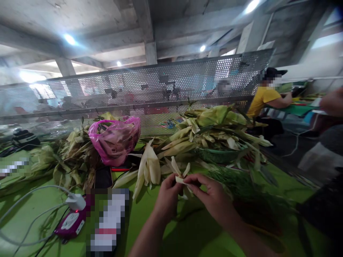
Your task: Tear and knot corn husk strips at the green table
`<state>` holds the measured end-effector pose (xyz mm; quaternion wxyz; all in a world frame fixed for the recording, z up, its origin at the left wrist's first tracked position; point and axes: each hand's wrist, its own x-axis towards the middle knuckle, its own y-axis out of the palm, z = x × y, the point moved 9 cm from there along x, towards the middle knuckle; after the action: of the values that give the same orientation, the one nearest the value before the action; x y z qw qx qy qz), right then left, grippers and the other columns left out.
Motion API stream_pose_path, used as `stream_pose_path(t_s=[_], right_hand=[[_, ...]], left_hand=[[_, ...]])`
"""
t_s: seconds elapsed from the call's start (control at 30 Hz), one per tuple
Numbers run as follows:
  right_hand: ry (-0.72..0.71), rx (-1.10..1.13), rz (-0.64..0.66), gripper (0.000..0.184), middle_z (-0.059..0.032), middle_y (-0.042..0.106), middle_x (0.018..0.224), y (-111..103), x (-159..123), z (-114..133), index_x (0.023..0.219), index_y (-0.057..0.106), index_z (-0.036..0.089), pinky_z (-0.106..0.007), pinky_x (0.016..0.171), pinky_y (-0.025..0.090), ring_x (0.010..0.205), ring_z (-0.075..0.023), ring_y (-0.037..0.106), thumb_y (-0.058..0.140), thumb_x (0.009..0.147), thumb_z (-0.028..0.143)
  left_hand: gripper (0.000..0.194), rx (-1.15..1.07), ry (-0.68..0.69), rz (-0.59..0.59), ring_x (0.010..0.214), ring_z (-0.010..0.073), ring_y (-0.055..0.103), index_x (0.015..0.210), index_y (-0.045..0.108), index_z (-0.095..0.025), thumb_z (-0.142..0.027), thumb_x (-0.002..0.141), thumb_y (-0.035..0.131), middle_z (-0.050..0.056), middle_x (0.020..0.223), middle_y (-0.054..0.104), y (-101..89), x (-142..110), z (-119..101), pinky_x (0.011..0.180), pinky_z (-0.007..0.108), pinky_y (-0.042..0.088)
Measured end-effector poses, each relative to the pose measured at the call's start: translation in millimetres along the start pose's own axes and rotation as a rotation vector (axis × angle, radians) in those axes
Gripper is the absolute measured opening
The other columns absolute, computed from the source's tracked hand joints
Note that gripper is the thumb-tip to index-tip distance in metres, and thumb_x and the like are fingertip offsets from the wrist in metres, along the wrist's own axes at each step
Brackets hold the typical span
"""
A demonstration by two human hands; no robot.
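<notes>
Between my two hands is a small bundle of pale corn husk strips [176,167], a few tips pointing upward. My left hand [169,189] pinches its left side with thumb and fingers. From the right, my right hand [205,189] grips a folded strip of the same husk, its fingertips close to the left ones. The lower part of the bundle is partly hidden by my fingers. Just left of my hands a larger bunch of cream corn husks [151,167] lies on the green table [150,217].
Behind stand a pink plastic bag [115,141] and a heap of green husks [214,119] in a green basket [219,156]. At left are a purple power strip [70,223] with cables and a phone-like device [109,221]. A perforated metal screen [152,85] rises beyond; a person in yellow [264,98] sits right.
</notes>
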<state>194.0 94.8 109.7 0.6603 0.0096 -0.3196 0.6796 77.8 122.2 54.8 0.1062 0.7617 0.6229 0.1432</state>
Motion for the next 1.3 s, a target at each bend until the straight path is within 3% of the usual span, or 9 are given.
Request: stream_pose_path(t_s=[0.13,0.33,0.5,0.67,0.8,1.07,1.2,1.3], right_hand=[[0.009,0.0,-0.032,0.011,-0.0022,0.072,0.088,-8.8,2.4,-6.0,0.086,0.069,0.025,-0.032,0.08,0.051,0.084,-0.0213,0.066,0.059,0.082,0.028],[-0.103,-0.078,0.055,0.014,-0.0007,0.07,0.089,-1.8,1.1,-2.4,0.086,0.069,0.026,-0.031,0.08,0.05,0.087,-0.0197,0.065,0.06,0.081,0.017],[-0.225,-0.227,0.094,0.028,-0.0021,0.069,0.1,4.2,-4.0,8.4,0.096,0.068,0.029,-0.036,0.087,0.049,0.098,-0.0218,0.063,0.06,0.078,0.01],[-0.255,-0.262,0.049,0.018,-0.0045,0.067,0.1,2.5,-5.5,15.8,0.093,0.069,0.028,-0.037,0.087,0.049,0.098,-0.023,0.062,0.059,0.083,0.017],[-0.162,-0.136,-0.039,0.008,-0.0038,0.066,0.089,-0.4,-3.3,8.2,0.082,0.067,0.025,-0.034,0.082,0.049,0.09,-0.0219,0.062,0.059,0.086,0.024],[0.133,0.052,-0.172,0.017,-0.0028,0.066,0.079,-1.8,-8.0,-24.7,0.08,0.061,0.022,-0.03,0.07,0.049,0.076,-0.0202,0.062,0.061,0.084,0.038],[0.222,0.078,-0.228,0.025,0.002,0.056,0.062,-6.8,-7.7,-35.8,0.067,0.051,0.022,-0.027,0.057,0.045,0.06,-0.0167,0.054,0.065,0.077,0.04],[0.266,0.235,-0.208,0.028,0.0041,0.051,0.061,-1.2,-5.0,-45.2,0.067,0.049,0.022,-0.026,0.055,0.045,0.059,-0.0151,0.052,0.069,0.074,0.04]], left_hand=[[0.029,-0.21,-0.099,0.103,0.066,0.0117,0.046,0.089,0.069,-0.015,-0.025,0.063,0.073,0.002,0.076,0.057,12.4,-6.8,2.9,0.062,0.021,0.035],[0.036,-0.357,-0.171,0.025,0.058,0.0086,0.043,0.09,0.071,-0.013,-0.041,0.068,0.076,0.003,0.073,0.057,6.0,-5.2,17.8,0.057,0.02,0.034],[0.036,-0.348,-0.167,-0.017,0.065,0.0107,0.049,0.087,0.071,-0.011,-0.041,0.068,0.077,0.005,0.077,0.06,0.5,-4.4,20.5,0.06,0.02,0.036],[0.032,-0.241,-0.109,-0.009,0.063,0.0109,0.043,0.087,0.069,-0.014,-0.041,0.071,0.074,0.002,0.072,0.055,0.2,-3.7,14.1,0.06,0.022,0.033],[0.032,-0.077,-0.047,0.023,0.059,0.0099,0.035,0.084,0.067,-0.015,-0.045,0.074,0.07,-0.002,0.067,0.048,4.3,-3.9,7.8,0.057,0.022,0.028],[0.029,-0.001,-0.001,0.06,0.062,0.0108,0.035,0.088,0.065,-0.016,-0.044,0.083,0.061,-0.002,0.067,0.045,11.6,-11.3,5.1,0.058,0.022,0.029],[0.028,-0.029,0.007,0.072,0.066,0.0117,0.042,0.086,0.064,-0.015,-0.041,0.078,0.068,0.0,0.073,0.054,15.7,-10.0,5.0,0.062,0.022,0.032],[0.032,-0.082,-0.034,0.061,0.064,0.0109,0.042,0.084,0.063,-0.014,-0.043,0.074,0.071,0.0,0.071,0.054,17.1,-8.5,8.5,0.061,0.022,0.032]])
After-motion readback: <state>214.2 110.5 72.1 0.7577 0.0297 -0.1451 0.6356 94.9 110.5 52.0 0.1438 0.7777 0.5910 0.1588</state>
